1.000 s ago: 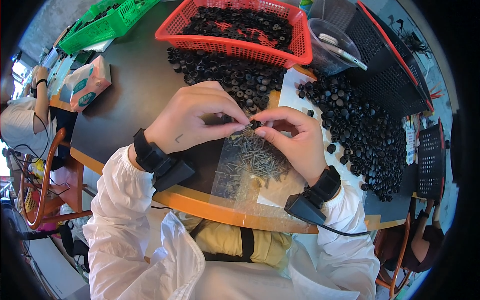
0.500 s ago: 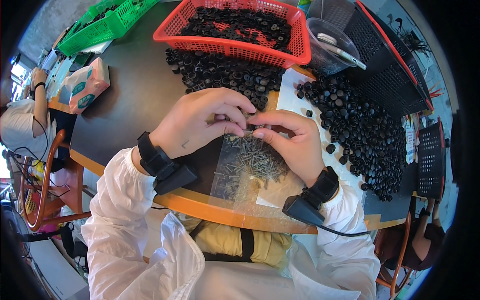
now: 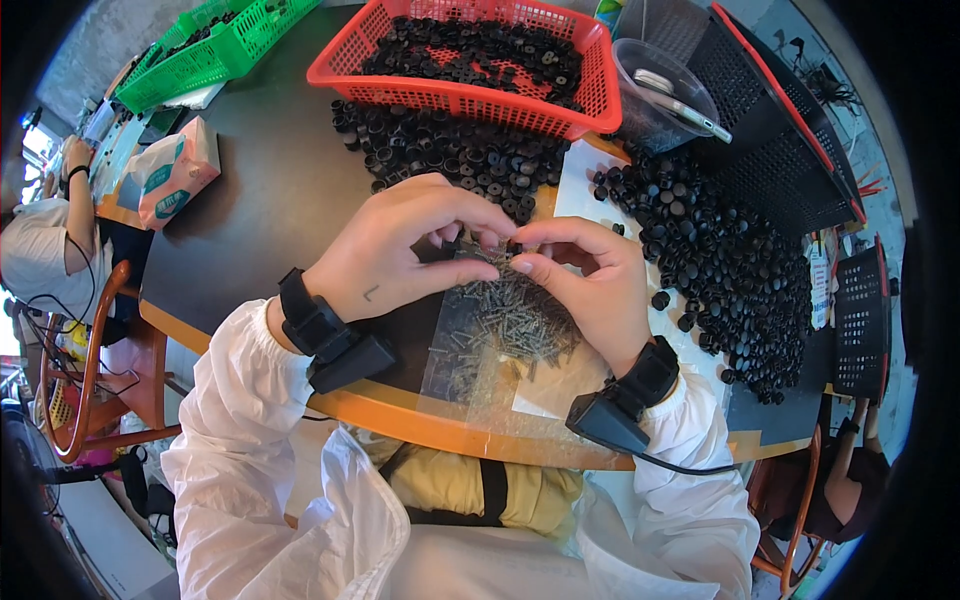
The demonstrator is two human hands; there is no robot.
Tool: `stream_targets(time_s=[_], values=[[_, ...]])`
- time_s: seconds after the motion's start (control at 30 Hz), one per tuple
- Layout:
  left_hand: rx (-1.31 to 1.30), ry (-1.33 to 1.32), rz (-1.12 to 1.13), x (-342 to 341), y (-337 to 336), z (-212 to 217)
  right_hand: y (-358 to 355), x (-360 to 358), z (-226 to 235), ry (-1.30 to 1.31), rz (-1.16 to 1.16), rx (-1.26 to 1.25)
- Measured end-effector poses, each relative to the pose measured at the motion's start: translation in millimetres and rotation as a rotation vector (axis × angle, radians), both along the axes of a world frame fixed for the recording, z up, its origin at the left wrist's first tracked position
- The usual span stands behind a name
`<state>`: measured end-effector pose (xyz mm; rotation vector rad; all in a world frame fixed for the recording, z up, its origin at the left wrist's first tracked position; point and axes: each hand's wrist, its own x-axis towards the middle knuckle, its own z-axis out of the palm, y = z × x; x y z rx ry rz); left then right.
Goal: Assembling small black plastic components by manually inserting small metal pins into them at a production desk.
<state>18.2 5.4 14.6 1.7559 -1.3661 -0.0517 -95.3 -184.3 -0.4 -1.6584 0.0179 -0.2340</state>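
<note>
Head cam: vs 1 s ago, I see both hands shifted slightly up over the screw pile [image 3: 510, 320]. Left hand [image 3: 400, 255] & right hand [image 3: 585, 285] fingertips pinch a small black cap [image 3: 512, 247], prob. fitting a screw; red basket [image 3: 470, 60] beyond.

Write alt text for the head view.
Left hand and right hand meet fingertip to fingertip over a pile of small screws on a clear plastic sheet, with black caps and a red basket beyond.
</note>
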Motion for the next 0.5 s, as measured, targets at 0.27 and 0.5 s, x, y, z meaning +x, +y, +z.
stream_targets(time_s=[0.27,0.5], values=[[-0.156,-0.326,-0.009,6,-1,0,2,-1,1,0.083,0.116,0.129],[-0.157,0.187,-0.173,1,0,-11,4,-4,4,0.139,0.227,0.242]])
